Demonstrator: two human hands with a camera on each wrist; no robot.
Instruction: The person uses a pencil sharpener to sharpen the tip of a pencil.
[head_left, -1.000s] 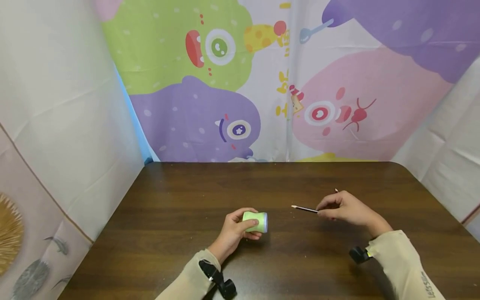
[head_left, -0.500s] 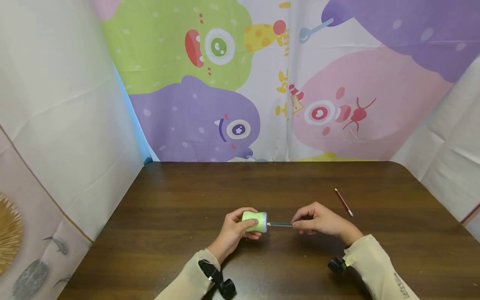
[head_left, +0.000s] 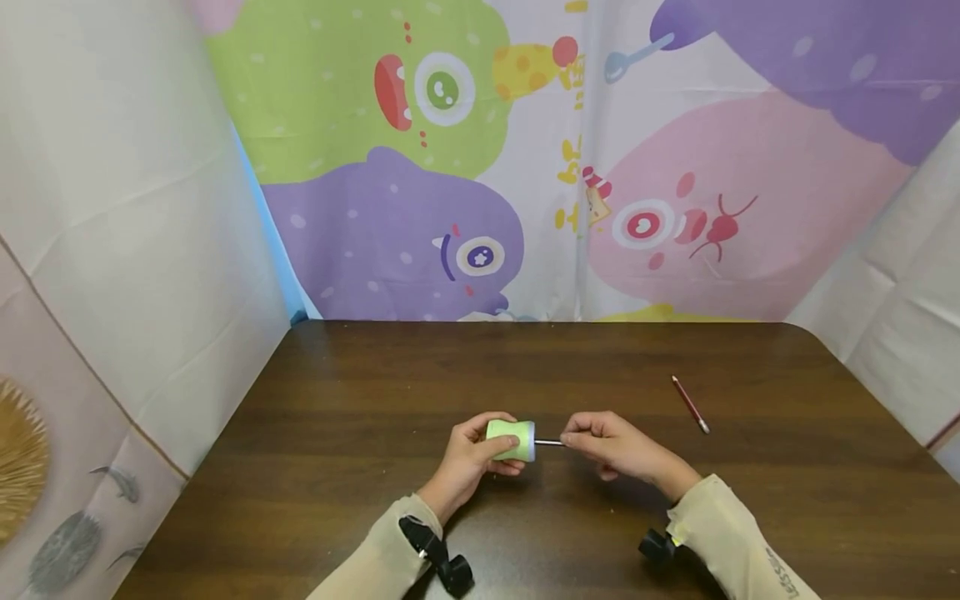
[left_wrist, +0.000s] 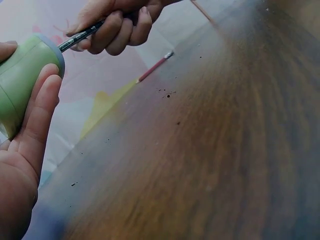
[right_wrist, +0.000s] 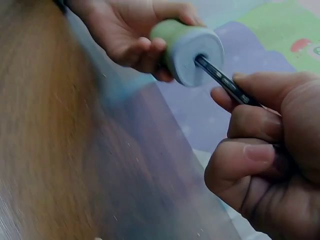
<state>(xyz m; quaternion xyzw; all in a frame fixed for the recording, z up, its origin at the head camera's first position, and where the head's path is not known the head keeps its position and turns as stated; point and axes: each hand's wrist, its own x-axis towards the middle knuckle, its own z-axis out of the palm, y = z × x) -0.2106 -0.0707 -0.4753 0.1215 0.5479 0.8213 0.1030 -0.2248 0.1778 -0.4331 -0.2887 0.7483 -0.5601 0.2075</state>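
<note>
My left hand [head_left: 468, 458] grips a green pencil sharpener [head_left: 506, 441] with a pale blue end face, held sideways above the table. A dark pencil [right_wrist: 225, 82] has its tip inside the hole in that end face [right_wrist: 209, 50], so the point is hidden. My right hand [head_left: 622, 450] pinches the pencil's shaft between thumb and forefinger, a short way from the sharpener. In the left wrist view, the same dark pencil [left_wrist: 82, 36] runs from the sharpener [left_wrist: 25, 75] into the right hand's fingers.
A red pencil [head_left: 690, 404] with a white end lies on the brown wooden table [head_left: 375, 375], beyond the right hand. Behind the table hangs a cartoon-print curtain [head_left: 420, 217]. Black wrist cameras sit at both sleeves, and small specks dot the tabletop.
My right hand has moved left and slightly down, bringing the dark pencil to the sharpener and its tip into the hole. The red pencil has come into full view. My left hand stays put.
</note>
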